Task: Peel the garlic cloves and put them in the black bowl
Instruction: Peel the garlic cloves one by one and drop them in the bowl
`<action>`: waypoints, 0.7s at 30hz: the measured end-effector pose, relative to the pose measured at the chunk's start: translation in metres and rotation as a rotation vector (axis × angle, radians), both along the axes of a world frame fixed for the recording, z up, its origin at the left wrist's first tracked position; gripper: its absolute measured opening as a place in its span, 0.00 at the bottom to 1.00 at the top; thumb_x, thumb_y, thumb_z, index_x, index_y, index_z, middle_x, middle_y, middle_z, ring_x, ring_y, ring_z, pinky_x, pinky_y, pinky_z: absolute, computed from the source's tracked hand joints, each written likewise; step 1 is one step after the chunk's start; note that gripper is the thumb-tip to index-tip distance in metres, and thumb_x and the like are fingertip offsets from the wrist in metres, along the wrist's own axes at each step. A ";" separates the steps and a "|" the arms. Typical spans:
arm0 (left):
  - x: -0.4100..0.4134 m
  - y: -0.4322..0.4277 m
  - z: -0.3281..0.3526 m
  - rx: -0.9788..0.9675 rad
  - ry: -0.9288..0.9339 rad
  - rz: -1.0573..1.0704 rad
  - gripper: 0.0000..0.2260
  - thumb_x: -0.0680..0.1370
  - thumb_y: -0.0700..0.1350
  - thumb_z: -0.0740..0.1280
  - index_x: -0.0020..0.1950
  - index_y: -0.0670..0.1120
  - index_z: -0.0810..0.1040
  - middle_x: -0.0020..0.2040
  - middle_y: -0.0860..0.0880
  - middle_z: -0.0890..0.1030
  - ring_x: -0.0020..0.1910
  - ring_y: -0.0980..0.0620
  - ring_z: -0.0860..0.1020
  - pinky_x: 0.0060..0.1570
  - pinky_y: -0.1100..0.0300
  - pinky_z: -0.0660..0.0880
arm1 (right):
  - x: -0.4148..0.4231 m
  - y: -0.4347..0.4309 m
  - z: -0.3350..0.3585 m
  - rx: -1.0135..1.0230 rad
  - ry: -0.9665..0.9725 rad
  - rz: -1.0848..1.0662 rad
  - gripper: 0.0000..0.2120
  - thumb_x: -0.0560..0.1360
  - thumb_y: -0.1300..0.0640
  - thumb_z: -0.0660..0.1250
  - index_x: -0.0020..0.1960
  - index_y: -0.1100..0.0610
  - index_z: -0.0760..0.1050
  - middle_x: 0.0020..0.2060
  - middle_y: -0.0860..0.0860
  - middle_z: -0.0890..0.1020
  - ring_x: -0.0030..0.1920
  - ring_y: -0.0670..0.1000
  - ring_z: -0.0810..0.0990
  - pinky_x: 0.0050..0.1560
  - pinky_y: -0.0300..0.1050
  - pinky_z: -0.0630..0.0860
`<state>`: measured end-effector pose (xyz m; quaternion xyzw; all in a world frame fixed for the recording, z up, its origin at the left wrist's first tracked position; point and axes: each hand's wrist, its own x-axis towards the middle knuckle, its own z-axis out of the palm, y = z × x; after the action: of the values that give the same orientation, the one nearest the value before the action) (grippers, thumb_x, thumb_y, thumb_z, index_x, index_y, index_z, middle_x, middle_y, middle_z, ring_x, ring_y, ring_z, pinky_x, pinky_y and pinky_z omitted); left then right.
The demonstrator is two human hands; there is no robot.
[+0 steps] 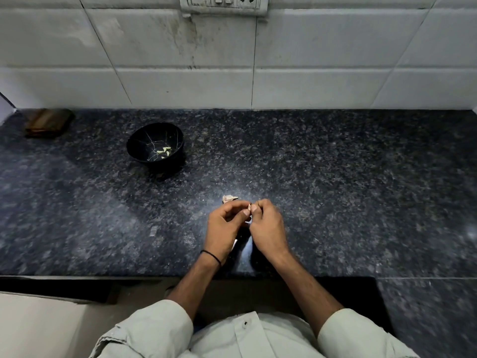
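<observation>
My left hand (224, 228) and my right hand (265, 223) meet just above the dark granite counter (335, 189), near its front edge. Both pinch one small garlic clove (249, 206) between fingertips; most of it is hidden by the fingers. Just beyond the hands, a piece of garlic with papery skin (229, 198) lies on the counter. The black bowl (144, 151) stands to the far left of the hands and holds a few peeled cloves (164, 151).
A brown wooden block (47, 122) lies at the back left corner. A white tiled wall (232, 60) with a switch plate (223, 3) runs behind the counter. The counter's front edge crosses below my wrists.
</observation>
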<state>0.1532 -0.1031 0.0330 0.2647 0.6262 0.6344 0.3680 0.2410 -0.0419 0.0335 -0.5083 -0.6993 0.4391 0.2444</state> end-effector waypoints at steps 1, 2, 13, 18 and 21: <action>0.000 0.000 0.001 0.002 -0.007 -0.002 0.07 0.77 0.33 0.69 0.52 0.40 0.84 0.49 0.45 0.86 0.47 0.55 0.83 0.45 0.66 0.78 | 0.000 -0.001 0.000 -0.001 0.002 0.001 0.08 0.84 0.57 0.59 0.50 0.59 0.74 0.44 0.50 0.78 0.46 0.50 0.77 0.41 0.41 0.70; 0.001 0.000 0.002 0.001 -0.016 0.000 0.07 0.77 0.33 0.69 0.52 0.40 0.84 0.49 0.45 0.86 0.46 0.55 0.83 0.44 0.67 0.77 | 0.000 -0.001 0.001 -0.001 0.000 0.003 0.08 0.84 0.57 0.59 0.50 0.59 0.74 0.44 0.50 0.78 0.46 0.50 0.77 0.41 0.42 0.70; 0.001 -0.002 -0.002 -0.062 -0.136 0.028 0.08 0.79 0.36 0.67 0.51 0.45 0.85 0.45 0.39 0.85 0.39 0.48 0.82 0.38 0.53 0.80 | 0.004 0.005 0.000 -0.061 0.075 -0.037 0.07 0.83 0.58 0.61 0.49 0.57 0.74 0.38 0.47 0.77 0.36 0.41 0.74 0.34 0.29 0.70; 0.000 0.000 -0.004 -0.084 -0.059 0.027 0.07 0.79 0.35 0.67 0.51 0.44 0.85 0.45 0.42 0.86 0.41 0.48 0.82 0.41 0.58 0.81 | 0.004 0.006 -0.007 -0.067 0.091 -0.042 0.06 0.82 0.59 0.62 0.51 0.54 0.77 0.44 0.47 0.81 0.42 0.43 0.78 0.38 0.31 0.71; -0.003 0.000 -0.006 -0.112 0.025 0.002 0.07 0.80 0.37 0.67 0.52 0.45 0.85 0.44 0.45 0.86 0.43 0.47 0.84 0.45 0.54 0.82 | 0.006 0.007 -0.010 -0.032 0.105 -0.021 0.07 0.82 0.56 0.62 0.51 0.54 0.78 0.46 0.47 0.82 0.46 0.45 0.80 0.45 0.39 0.74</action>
<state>0.1504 -0.1036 0.0271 0.2506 0.6656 0.5953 0.3738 0.2469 -0.0349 0.0239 -0.4957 -0.6732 0.4735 0.2771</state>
